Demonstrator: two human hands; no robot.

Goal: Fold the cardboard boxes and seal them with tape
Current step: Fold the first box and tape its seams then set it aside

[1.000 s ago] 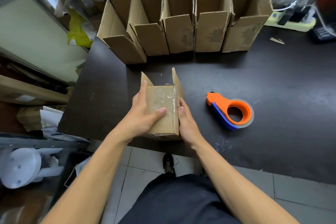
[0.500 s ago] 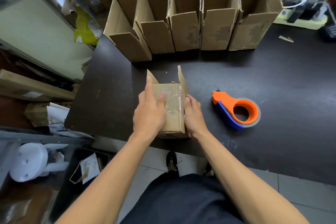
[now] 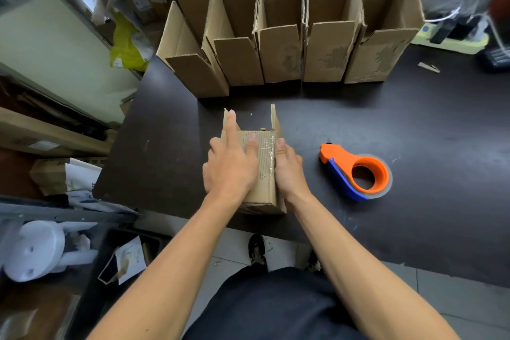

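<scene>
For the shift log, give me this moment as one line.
stage: smoothing tape | left hand: flat on taped box | right hand: against box's right side | tape dispenser: idle on table

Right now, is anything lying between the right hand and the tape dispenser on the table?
Nothing visible. The right hand rests against the box, and only bare dark table lies between it and the tape dispenser to its right.
</scene>
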